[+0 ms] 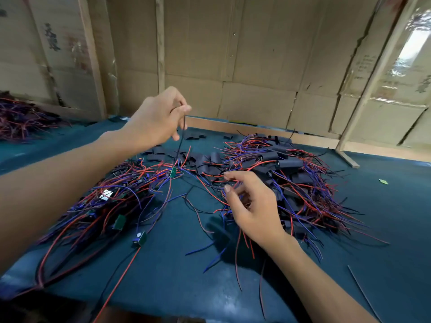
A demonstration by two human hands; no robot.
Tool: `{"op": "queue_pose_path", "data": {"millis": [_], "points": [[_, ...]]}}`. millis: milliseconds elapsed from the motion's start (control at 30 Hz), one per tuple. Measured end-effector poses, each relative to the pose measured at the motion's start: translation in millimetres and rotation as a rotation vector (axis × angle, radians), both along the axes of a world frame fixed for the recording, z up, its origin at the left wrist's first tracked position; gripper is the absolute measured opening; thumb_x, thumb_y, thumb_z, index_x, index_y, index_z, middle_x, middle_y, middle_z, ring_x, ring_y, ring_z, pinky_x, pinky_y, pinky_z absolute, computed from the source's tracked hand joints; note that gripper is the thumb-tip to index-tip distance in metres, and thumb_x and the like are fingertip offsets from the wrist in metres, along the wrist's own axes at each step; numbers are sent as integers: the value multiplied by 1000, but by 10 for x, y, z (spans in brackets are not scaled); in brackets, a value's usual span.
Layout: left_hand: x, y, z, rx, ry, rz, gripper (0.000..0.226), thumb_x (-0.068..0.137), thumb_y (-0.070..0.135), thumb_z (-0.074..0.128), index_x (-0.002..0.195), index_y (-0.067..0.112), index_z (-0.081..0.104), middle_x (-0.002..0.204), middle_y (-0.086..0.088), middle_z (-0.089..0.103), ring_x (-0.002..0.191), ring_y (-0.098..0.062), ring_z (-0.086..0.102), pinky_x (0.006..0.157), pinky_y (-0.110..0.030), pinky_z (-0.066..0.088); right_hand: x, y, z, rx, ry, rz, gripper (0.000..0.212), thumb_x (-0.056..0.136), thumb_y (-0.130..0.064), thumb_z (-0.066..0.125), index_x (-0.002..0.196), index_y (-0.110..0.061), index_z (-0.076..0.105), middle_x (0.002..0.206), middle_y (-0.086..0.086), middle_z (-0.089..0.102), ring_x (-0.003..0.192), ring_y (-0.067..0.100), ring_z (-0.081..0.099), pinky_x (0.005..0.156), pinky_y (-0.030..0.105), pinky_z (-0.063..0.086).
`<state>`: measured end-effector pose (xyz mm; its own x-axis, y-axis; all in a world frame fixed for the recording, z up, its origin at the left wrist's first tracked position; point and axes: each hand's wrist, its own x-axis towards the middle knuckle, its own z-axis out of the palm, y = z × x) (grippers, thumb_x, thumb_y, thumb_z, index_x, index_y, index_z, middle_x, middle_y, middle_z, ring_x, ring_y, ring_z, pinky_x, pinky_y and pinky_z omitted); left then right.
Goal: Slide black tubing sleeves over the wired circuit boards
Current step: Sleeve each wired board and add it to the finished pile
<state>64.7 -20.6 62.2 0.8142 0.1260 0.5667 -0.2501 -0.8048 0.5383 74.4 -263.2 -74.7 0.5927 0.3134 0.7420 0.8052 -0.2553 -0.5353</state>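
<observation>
board: green wired circuit board [172,172] dangles unsleeved over bare pile [112,201] | left hand [155,120] pinches its black wire [182,138] | right hand [250,206] fingers loosely curled in wires, grip unclear | sleeved pile [284,169] right; loose black tubing sleeves [205,163] between; many left

Small makeshift assembly workshop, hand-labour electronics. Bench covered in dark teal sheet [177,271], heaped with red and blue wires [310,197], green circuit boards [119,222] and cut black sleeve pieces [211,165] (bulk piecework, not hobby quantity). Second wire heap [21,117] at far left. Walls: flattened cardboard cartons [256,54] with printed characters, fixed on bare timber battens [160,43]. Wooden strip [256,132] edges bench at back. Daylight through plastic sheeting [412,50] at upper right.
</observation>
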Motion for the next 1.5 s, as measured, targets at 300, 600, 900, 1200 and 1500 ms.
{"op": "queue_pose_path", "data": {"millis": [300,600,900,1200,1500], "points": [[1,-700,325,-602,58,-261,12,103,25,54,102,13,51,65,2,67,45,-18,63,33,-24,42,-159,159,120,187,605,229,48,89,-46,65,132,-23,63,119,-11,73,108,18,67,96,43,53],[-296,-1204,-396,-936,70,-282,19,99,35,60,115,29,54,87,-1,72,73,-14,71,51,-25,50,-93,134,228,450,692,316,10,88,-23,71,79,-21,74,66,1,68,51,11,50,50,20,41],[-263,-988,-640,-685,621,-513,56,96,56,55,97,0,65,76,-10,70,69,-30,69,71,-40,60,-91,66,301,654,1117,575,26,83,-34,59,73,-13,48,57,0,28,44,17,27,42,26,36],[137,-1058,-661,-910,781,-821,46,83,52,67,72,8,66,68,-5,58,65,-21,55,69,-33,43,9,-181,502,530,1271,643,48,95,-60,46,72,-18,50,54,0,29,38,11,24,36,14,24],[148,-1089,-1085,-1365,631,-925,28,85,32,69,108,18,75,70,0,65,53,-10,57,58,-23,50,67,-393,532,307,1431,920,20,98,-16,52,91,-2,65,65,5,44,47,10,34,34,16,31]]}}
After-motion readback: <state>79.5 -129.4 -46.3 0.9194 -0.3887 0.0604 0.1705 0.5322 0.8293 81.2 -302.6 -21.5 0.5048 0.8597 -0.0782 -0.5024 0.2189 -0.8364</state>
